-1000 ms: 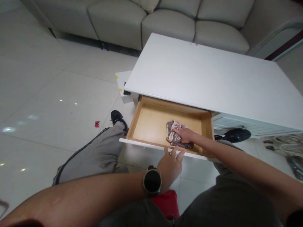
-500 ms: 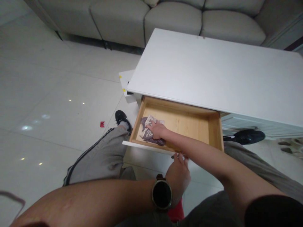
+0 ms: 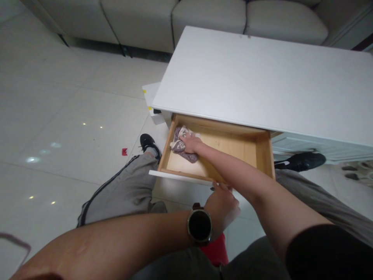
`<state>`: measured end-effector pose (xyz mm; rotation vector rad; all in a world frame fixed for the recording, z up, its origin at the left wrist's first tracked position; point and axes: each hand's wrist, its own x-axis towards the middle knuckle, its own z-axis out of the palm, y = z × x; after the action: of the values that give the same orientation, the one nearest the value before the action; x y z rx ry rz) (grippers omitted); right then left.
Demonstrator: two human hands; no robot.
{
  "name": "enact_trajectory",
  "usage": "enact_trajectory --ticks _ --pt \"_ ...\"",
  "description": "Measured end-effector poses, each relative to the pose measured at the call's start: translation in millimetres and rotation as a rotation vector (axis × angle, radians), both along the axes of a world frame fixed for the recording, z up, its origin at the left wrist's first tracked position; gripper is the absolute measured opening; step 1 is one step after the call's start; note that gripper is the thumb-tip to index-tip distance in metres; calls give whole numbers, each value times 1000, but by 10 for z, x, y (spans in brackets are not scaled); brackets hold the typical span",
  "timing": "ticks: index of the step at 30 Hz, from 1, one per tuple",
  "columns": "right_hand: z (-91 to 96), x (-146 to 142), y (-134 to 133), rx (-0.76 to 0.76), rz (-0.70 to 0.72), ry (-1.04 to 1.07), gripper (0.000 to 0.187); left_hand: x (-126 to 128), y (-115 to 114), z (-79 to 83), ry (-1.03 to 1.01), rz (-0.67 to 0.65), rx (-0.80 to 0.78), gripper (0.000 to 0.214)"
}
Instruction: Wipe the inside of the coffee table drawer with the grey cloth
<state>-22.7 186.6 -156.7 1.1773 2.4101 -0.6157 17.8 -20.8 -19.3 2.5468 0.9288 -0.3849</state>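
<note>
A wooden drawer (image 3: 233,144) with a white front is pulled out of the white table (image 3: 256,77). Inside, toward its left back corner, my right hand (image 3: 190,142) presses on a bunched purple-and-cream patterned cloth (image 3: 189,156), fingers curled over it. My left hand (image 3: 223,204), wearing a round black watch (image 3: 199,225), is at the middle of the drawer front. Its fingers close around the drawer handle (image 3: 213,189), of which only a small dark end shows. My right forearm crosses over the drawer's front edge.
A grey sofa (image 3: 210,19) stands behind the table. Left of the table is a white box (image 3: 151,93) with yellow marks. A small red scrap (image 3: 124,151) lies on the tiled floor. My legs straddle the drawer, and something red (image 3: 215,251) is below me.
My right hand has pushed the cloth back, away from the drawer front, and it is more bunched now. The left hand stays at the drawer front. The view has shifted slightly.
</note>
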Motion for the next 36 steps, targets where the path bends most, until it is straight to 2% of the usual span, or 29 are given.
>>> enact_trajectory --ticks 2,5,12,17,19,22,25,27,30,33,36 --pt "-30 111 199 27 -69 -19 100 17 -7 -19 14 25 6 36" --pt "-85 417 401 25 -85 -55 107 29 -30 -72 21 50 25 38" --pt "-131 1574 523 4 -108 -210 114 15 -63 -119 3 51 60 37" --pt "-143 2610 404 37 -196 -367 119 10 -106 -155 -6 59 134 33" --pt "-167 2957 289 74 -203 -351 114 10 -126 -188 -27 62 154 33" --pt "-222 3249 88 135 -103 -233 100 13 -144 -228 -45 59 142 35" --pt "-216 3300 -99 75 -50 -103 86 12 -147 -233 -44 57 115 34" --pt "-111 3292 -187 -55 -41 2 76 5 -146 -218 -55 62 105 34" --pt "229 3334 -247 -228 -83 136 75 -5 -147 -197 -71 58 112 35" --pt "667 3455 -274 -277 -159 152 80 -2 -153 -207 -66 65 123 36" --pt "986 3570 -389 -317 -132 91 80 11 -163 -244 -70 82 144 36"
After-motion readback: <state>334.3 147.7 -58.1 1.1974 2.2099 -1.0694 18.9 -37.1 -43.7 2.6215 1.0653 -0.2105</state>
